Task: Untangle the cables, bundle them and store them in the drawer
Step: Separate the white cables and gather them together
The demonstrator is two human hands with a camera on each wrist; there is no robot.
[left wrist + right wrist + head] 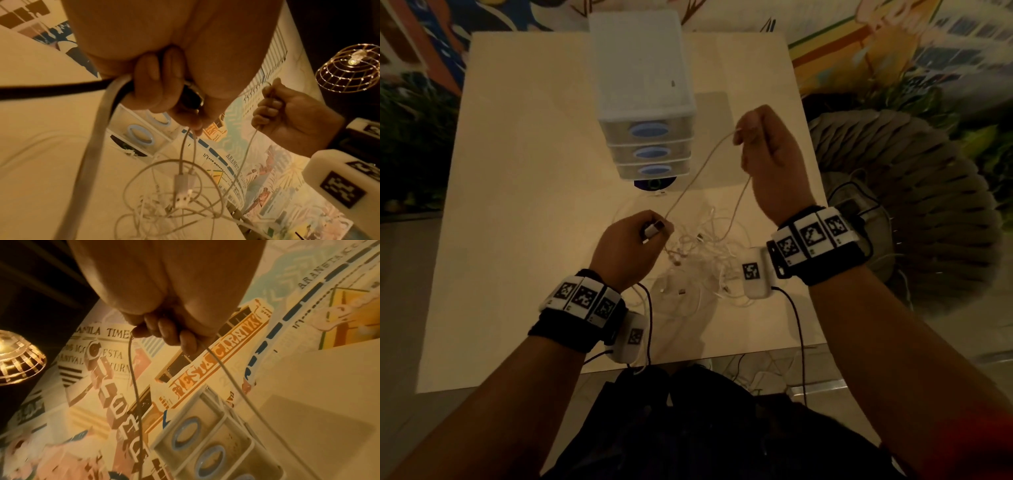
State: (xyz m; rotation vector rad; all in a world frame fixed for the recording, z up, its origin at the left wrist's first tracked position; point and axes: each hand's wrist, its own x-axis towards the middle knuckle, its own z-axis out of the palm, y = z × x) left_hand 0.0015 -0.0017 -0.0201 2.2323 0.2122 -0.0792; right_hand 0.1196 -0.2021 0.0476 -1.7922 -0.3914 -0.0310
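A tangle of thin white cables point(705, 253) lies on the pale table point(524, 192) in front of me. My left hand point(640, 236) hovers just left of the pile and pinches one white cable point(695, 171) near its plug. That cable runs up to my right hand point(760, 137), raised beside the drawer unit, which grips it in a loop. From the left wrist view, two plugs point(183, 186) dangle below my left hand point(185, 113) over the pile. A white three-drawer unit point(643, 102) with blue oval handles stands at the table's back middle, all drawers closed.
A dark round object point(654, 184) lies just in front of the bottom drawer. A grey ribbed pouf point(914, 212) stands on the floor to the right of the table. Black cables and a charger point(852, 205) sit by the table's right edge.
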